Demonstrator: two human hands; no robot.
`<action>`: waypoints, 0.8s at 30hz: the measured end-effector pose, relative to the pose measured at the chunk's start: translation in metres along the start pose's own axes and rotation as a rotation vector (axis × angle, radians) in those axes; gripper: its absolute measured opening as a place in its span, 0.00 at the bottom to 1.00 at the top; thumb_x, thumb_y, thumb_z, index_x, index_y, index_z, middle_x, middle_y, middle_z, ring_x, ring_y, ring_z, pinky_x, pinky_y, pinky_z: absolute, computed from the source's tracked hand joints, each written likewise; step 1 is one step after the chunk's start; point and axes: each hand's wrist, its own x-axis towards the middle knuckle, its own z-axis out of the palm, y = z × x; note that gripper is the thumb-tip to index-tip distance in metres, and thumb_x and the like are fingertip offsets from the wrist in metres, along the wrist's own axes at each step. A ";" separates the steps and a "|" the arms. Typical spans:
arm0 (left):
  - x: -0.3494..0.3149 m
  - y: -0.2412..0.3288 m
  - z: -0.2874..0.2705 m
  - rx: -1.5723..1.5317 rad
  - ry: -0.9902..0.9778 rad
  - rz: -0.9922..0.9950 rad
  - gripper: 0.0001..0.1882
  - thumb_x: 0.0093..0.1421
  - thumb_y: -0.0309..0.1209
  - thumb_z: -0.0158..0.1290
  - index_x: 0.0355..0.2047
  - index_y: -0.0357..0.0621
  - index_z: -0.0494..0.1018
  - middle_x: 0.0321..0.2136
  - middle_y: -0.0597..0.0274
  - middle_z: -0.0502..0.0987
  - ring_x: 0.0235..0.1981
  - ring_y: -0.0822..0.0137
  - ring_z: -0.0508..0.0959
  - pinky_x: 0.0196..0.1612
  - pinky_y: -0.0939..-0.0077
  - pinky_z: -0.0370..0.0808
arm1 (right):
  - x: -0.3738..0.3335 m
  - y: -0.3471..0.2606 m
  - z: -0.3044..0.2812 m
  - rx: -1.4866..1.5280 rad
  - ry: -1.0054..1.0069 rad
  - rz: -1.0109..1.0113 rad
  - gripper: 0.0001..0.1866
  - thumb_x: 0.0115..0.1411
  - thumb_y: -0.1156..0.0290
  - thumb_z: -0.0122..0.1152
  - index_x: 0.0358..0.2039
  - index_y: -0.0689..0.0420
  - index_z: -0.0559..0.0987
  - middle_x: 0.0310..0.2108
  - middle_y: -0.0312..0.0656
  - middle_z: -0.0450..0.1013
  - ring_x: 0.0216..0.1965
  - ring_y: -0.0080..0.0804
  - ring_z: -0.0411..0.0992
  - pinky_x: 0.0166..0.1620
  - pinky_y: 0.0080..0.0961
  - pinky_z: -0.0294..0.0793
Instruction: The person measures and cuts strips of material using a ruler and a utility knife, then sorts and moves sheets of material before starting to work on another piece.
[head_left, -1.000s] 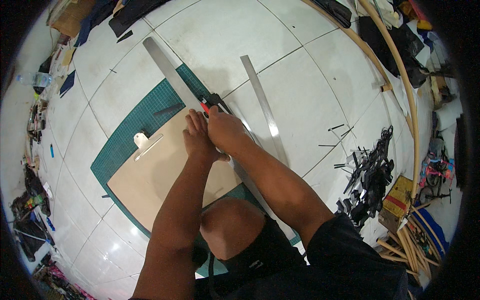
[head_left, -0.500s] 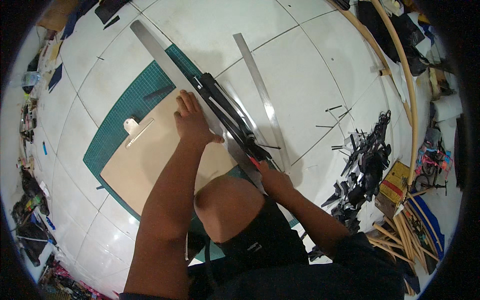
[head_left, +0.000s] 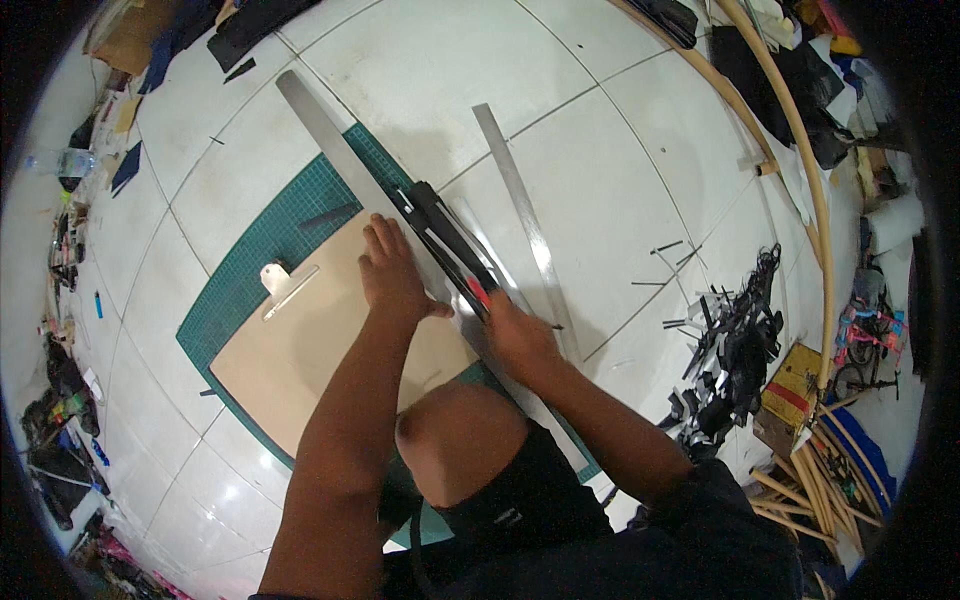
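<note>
Kneeling on the floor, the person is pressing the left hand [head_left: 392,278] flat on the stiff, slippery long steel ruler [head_left: 345,165] while the right hand [head_left: 520,335] is gripping a red-tipped knife [head_left: 478,292] beside thin, floppy black strips [head_left: 445,235]

The right hand [head_left: 518,335] is covering the cutter's [head_left: 478,291] handle; the blade tip is lying too small to tell.

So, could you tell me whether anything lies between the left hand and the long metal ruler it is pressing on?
Nothing visible does: the left hand lies flat with its fingers directly against the long metal ruler, beside the black strip.
</note>
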 end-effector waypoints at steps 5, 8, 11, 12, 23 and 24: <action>0.010 -0.003 0.020 -0.004 0.095 0.024 0.81 0.25 0.68 0.69 0.68 0.27 0.41 0.70 0.34 0.41 0.70 0.42 0.49 0.62 0.58 0.65 | 0.095 -0.058 -0.002 0.004 0.195 -0.179 0.11 0.63 0.70 0.47 0.41 0.63 0.65 0.32 0.60 0.77 0.36 0.60 0.77 0.40 0.52 0.75; 0.011 -0.004 0.024 -0.015 0.090 0.046 0.78 0.29 0.67 0.69 0.68 0.29 0.42 0.69 0.32 0.41 0.70 0.40 0.49 0.61 0.55 0.67 | 0.105 -0.072 -0.003 -0.016 0.172 -0.172 0.11 0.63 0.70 0.48 0.42 0.64 0.65 0.32 0.59 0.77 0.35 0.58 0.78 0.39 0.49 0.77; 0.009 -0.003 0.017 0.004 0.041 0.049 0.77 0.30 0.67 0.69 0.69 0.33 0.42 0.69 0.32 0.42 0.70 0.39 0.48 0.61 0.54 0.66 | 0.109 -0.076 -0.002 -0.011 0.145 -0.175 0.13 0.62 0.70 0.49 0.43 0.64 0.65 0.32 0.60 0.77 0.36 0.57 0.79 0.40 0.48 0.78; 0.009 -0.003 0.015 0.016 0.027 0.048 0.77 0.30 0.67 0.68 0.69 0.35 0.42 0.69 0.32 0.42 0.70 0.38 0.48 0.61 0.53 0.66 | 0.110 -0.078 -0.002 -0.008 0.139 -0.179 0.13 0.62 0.70 0.49 0.44 0.64 0.65 0.33 0.60 0.77 0.37 0.57 0.79 0.40 0.48 0.78; 0.000 -0.001 0.000 0.018 -0.012 0.015 0.82 0.26 0.69 0.69 0.69 0.30 0.40 0.71 0.37 0.41 0.71 0.46 0.47 0.63 0.62 0.62 | 0.019 -0.008 -0.003 -0.038 -0.166 0.018 0.11 0.66 0.69 0.41 0.46 0.61 0.65 0.37 0.62 0.77 0.42 0.61 0.77 0.46 0.56 0.72; -0.001 -0.002 -0.001 0.015 -0.023 0.009 0.82 0.26 0.69 0.69 0.69 0.30 0.40 0.71 0.38 0.40 0.72 0.46 0.46 0.63 0.62 0.62 | -0.006 0.000 -0.004 -0.032 -0.223 0.063 0.11 0.66 0.70 0.40 0.46 0.61 0.64 0.36 0.62 0.77 0.41 0.61 0.77 0.45 0.56 0.72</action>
